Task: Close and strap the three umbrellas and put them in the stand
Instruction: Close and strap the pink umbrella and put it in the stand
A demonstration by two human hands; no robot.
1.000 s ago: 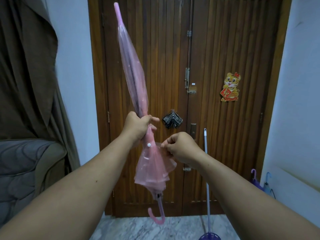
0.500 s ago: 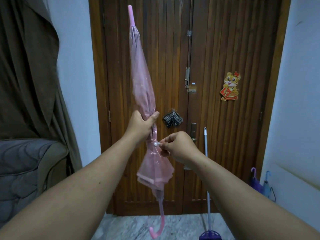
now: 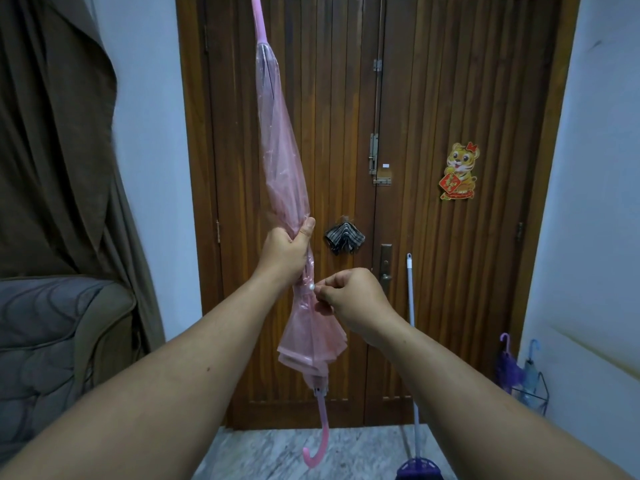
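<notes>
Left hand [image 3: 284, 252] grips the folded pink umbrella [image 3: 282, 174] tip-up before a wooden door [image 3: 433, 237] — right hand [image 3: 349, 299] pinches its strap at the white snap [image 3: 312, 287].

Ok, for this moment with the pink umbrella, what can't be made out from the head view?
- Strap on the pink umbrella: the right hand pinches at the white snap; fingers cover the strap, so fastened or not is unclear.
- Stand: its base is cut off behind the right forearm.
- Purple umbrella and blue umbrella in the stand: too small to see straps.
- Left hand: its grip hides the canopy folds beneath.
</notes>
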